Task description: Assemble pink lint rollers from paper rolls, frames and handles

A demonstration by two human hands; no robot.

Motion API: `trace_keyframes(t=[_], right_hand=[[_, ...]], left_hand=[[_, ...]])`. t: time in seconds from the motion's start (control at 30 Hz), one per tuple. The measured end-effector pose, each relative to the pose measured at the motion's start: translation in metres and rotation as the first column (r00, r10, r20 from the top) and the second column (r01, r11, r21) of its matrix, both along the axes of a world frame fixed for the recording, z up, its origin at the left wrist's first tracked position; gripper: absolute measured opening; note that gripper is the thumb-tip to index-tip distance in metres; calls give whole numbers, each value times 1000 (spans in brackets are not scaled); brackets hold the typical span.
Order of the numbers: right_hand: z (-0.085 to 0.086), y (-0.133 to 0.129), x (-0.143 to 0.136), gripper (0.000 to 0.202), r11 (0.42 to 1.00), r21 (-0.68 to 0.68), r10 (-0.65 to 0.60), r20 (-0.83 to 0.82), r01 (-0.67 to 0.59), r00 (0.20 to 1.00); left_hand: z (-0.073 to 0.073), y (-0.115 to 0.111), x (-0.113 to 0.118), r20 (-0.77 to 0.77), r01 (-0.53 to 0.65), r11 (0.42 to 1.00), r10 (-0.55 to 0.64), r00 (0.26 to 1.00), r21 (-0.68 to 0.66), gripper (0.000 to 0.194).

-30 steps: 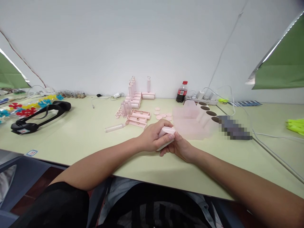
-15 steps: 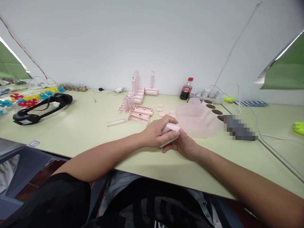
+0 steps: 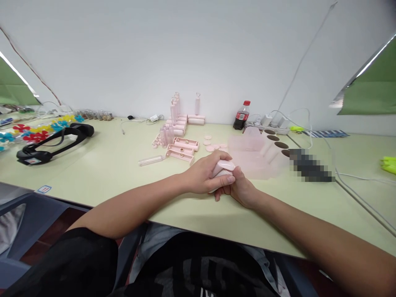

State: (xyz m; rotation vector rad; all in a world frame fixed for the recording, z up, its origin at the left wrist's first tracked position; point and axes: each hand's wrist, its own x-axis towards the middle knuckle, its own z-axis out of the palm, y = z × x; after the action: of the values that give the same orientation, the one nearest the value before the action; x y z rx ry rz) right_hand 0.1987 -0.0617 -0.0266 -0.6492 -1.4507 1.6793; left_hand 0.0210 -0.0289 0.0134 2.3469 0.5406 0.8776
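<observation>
Both hands meet over a pale pink, glossy plastic case (image 3: pixel 225 166) just above the table. My left hand (image 3: pixel 204 172) wraps it from the left and over the top, thumb along its near side. From the right, my right hand (image 3: pixel 243 189) grips its end with thumb and fingers; part of the case is hidden by the hands. Beyond my left hand lie open pink case halves (image 3: pixel 182 152) with small rings inside. Thin pink discs (image 3: pixel 210 147) are scattered behind my hands. A clear tube (image 3: pixel 151 160) rests on the table farther left.
Several clear tubes (image 3: pixel 167 135) stand upright by closed pink cases (image 3: pixel 196 119) near the wall. A cola bottle (image 3: pixel 241 116) is at the back. Translucent pink sheeting (image 3: pixel 247 159) and cardboard tubes (image 3: pixel 281 146) lie right. A black headset (image 3: pixel 55 144) sits left among colourful flowers.
The case has turned slightly in my hands, showing more of its rounded end. The fingers of my right hand have shifted a little; the view has moved slightly.
</observation>
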Motion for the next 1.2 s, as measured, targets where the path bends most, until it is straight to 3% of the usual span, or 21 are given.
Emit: trace_keyframes(t=[0.53, 0.93, 1.2], right_hand=[[0, 0, 0, 85, 999, 0, -54, 47, 54, 997], [-2, 2, 1, 88, 1000, 8, 3, 78, -3, 997], [0, 1, 0, 91, 1000, -5, -25, 133, 26, 991]], left_hand=[[2, 1, 0, 18, -5, 998, 7, 1000, -63, 54], [0, 4, 0, 65, -83, 993, 88, 994, -86, 55], [-3, 6, -2, 74, -72, 976, 89, 993, -204, 59]])
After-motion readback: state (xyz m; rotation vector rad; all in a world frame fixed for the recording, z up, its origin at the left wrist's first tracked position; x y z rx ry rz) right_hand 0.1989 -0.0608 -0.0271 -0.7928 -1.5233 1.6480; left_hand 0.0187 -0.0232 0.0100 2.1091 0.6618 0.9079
